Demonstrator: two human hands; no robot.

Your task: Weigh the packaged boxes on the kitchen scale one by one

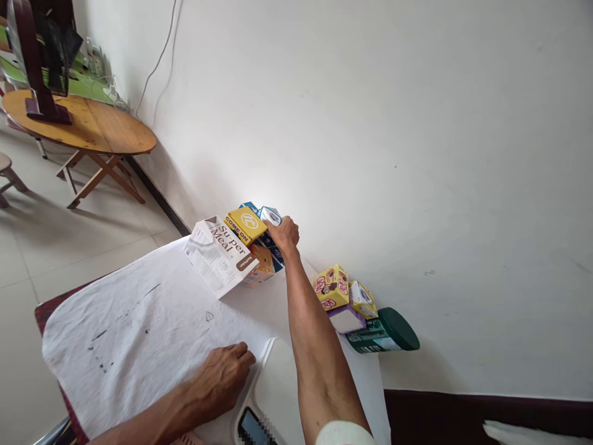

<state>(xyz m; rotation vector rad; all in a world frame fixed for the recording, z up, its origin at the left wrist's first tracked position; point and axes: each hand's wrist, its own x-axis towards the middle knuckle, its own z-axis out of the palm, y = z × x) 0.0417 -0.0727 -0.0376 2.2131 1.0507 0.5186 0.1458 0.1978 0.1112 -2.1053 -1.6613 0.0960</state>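
Observation:
My right hand [284, 236] reaches to the far end of the table, its fingers closed on a small white-and-blue box [270, 215]. Beside that box lies a yellow "COME ON" box [246, 224], with dark blue packaging partly hidden under my hand. A large white "Super Meal" box [220, 256] stands nearest on the left, with an orange patterned box [263, 259] behind it. My left hand [227, 372] rests on the white cloth [152, 334], fingers curled in and nothing visible in them. It is beside a white scale [275, 377] with a dark display, partly covered by my right forearm.
Right of my forearm are a yellow patterned box [331, 287], a smaller yellow-and-white box [364, 300], a purple-and-white box [347, 319] and a dark green canister [384, 332]. A white wall [417, 154] borders the table. A round wooden table [106, 127] holds a fan [34, 62].

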